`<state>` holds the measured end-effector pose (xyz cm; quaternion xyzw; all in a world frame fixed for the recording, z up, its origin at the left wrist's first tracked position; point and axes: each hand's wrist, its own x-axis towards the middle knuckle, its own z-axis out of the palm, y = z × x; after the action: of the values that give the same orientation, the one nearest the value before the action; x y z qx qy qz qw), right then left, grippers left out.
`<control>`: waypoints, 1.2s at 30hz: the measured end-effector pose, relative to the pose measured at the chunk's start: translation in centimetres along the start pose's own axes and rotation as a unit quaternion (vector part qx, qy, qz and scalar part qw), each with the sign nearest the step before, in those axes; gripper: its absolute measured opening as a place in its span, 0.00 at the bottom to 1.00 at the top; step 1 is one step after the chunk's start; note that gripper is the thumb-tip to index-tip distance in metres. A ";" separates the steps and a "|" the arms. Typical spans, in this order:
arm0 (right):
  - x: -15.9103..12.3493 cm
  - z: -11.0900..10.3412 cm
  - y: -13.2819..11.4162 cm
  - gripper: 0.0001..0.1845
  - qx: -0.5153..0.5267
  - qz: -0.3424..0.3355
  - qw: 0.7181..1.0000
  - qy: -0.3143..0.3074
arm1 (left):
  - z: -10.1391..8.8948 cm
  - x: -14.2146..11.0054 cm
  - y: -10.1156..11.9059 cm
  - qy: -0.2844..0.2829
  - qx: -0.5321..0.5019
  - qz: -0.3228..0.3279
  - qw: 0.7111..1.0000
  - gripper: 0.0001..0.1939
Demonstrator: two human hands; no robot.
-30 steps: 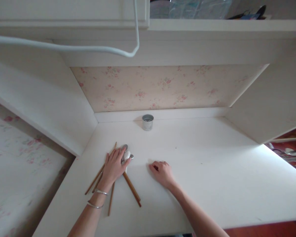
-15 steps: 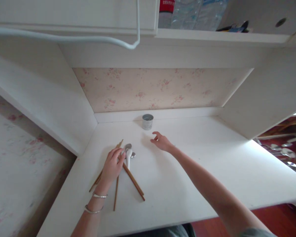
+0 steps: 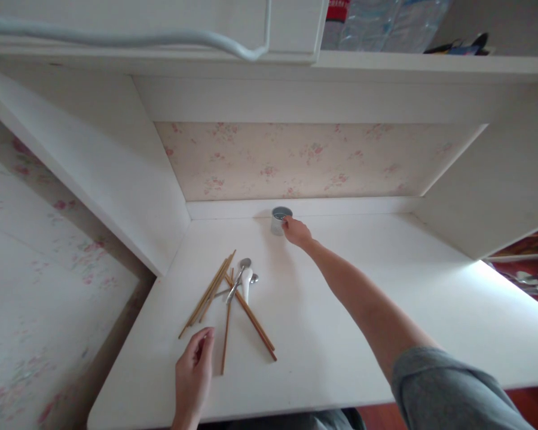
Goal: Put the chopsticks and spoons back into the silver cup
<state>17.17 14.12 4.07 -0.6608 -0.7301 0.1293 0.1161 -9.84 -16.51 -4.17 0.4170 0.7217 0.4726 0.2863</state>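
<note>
At the back of the white desk stands a small grey cup [image 3: 277, 226] with a patterned wall. My right hand [image 3: 297, 231] reaches its right side, closed on the rim. My left hand [image 3: 194, 358] is near the front edge, fingers curled in with nothing visible in them. Beyond it lie several wooden chopsticks [image 3: 210, 291], some bunched at the left. Two more chopsticks [image 3: 257, 327] slant to the right, and a single chopstick [image 3: 225, 343] points toward me. Metal spoons [image 3: 239, 280] and a white spoon [image 3: 246, 284] overlap the chopsticks' far ends.
The white desk [image 3: 341, 310] sits between side panels, with a flowered back wall [image 3: 314, 161] behind. Overhead, a shelf [image 3: 407, 64] holds plastic bottles [image 3: 372, 27], and a pale cable [image 3: 161, 37] hangs in front of the cabinet.
My right hand has moved forward to the cup and closed at its rim. My left hand has drawn back from the chopsticks and spoons toward the front edge. The view has shifted slightly.
</note>
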 end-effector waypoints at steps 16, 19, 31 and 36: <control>-14.4 -1.0 2.6 0.15 0.143 -0.073 0.980 0.119 | 1.2 -0.6 0.8 -0.063 0.060 0.085 0.993 0.20; -17.8 -0.2 3.1 0.16 0.170 -0.078 0.975 0.122 | 1.8 -0.6 1.0 -0.064 0.073 0.114 0.989 0.18; -21.4 1.5 3.5 0.16 0.129 -0.087 0.983 0.102 | 0.5 3.5 3.0 -0.058 0.189 0.116 0.973 0.20; -21.8 1.5 3.6 0.17 0.117 -0.105 0.984 0.089 | -0.7 8.5 3.8 -0.088 0.300 0.102 0.944 0.20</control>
<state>22.15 -7.32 1.43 -0.5714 -0.7620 0.1410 0.2700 -13.33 -8.59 -0.51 0.5945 0.7559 0.2223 0.1605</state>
